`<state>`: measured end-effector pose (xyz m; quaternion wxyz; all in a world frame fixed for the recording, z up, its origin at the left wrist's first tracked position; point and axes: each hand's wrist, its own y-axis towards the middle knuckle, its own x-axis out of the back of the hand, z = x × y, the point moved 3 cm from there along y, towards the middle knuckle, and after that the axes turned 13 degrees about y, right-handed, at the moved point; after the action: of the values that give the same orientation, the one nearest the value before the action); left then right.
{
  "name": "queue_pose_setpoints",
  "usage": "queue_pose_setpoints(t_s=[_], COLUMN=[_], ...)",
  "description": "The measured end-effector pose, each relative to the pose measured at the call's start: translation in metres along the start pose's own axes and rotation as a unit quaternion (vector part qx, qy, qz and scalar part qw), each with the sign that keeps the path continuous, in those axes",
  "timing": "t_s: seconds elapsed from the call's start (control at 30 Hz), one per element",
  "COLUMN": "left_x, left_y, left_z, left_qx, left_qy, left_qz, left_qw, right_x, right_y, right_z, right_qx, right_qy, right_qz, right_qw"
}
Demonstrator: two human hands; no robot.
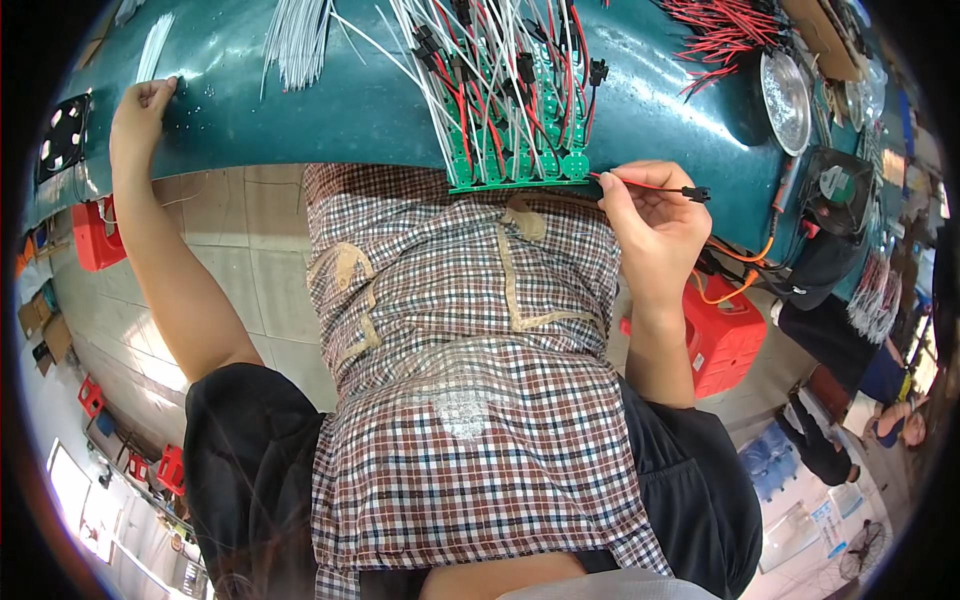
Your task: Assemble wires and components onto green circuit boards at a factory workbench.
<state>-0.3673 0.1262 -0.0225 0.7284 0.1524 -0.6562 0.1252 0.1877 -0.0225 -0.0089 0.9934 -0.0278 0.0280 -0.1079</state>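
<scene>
My right hand [660,222] pinches a red-and-black cable [648,185] that ends in a black plug connector [695,193]. The cable's other end is at the near right corner of a green circuit board panel [520,180] on the table's front edge. Many white, red and black wires with black connectors [525,68] stand up from that panel. Far to the left, my left hand [143,108] rests on the table with fingertips together, beside a small bundle of white wires [155,46]. Whatever its fingers hold, if anything, is too small to make out.
A larger white wire bundle [298,45] lies at the back on the green table [380,125]. Red wires [725,35] pile at the back right, near a round metal dish [785,103] and a soldering iron [783,190]. Black fans [63,135] and red stools [722,340] flank me.
</scene>
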Motion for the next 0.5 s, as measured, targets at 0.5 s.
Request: queue_pose_setpoints(t_s=[0.5], left_x=[-0.003], left_y=[0.013], left_z=[0.008], left_qx=[0.011], left_qy=[-0.016], left_qz=[-0.001], left_qw=[1.0], right_x=[-0.006], right_y=[0.005], right_z=[0.013], right_qx=[0.119], right_qy=[-0.152], right_qz=[0.045], right_qw=[0.98])
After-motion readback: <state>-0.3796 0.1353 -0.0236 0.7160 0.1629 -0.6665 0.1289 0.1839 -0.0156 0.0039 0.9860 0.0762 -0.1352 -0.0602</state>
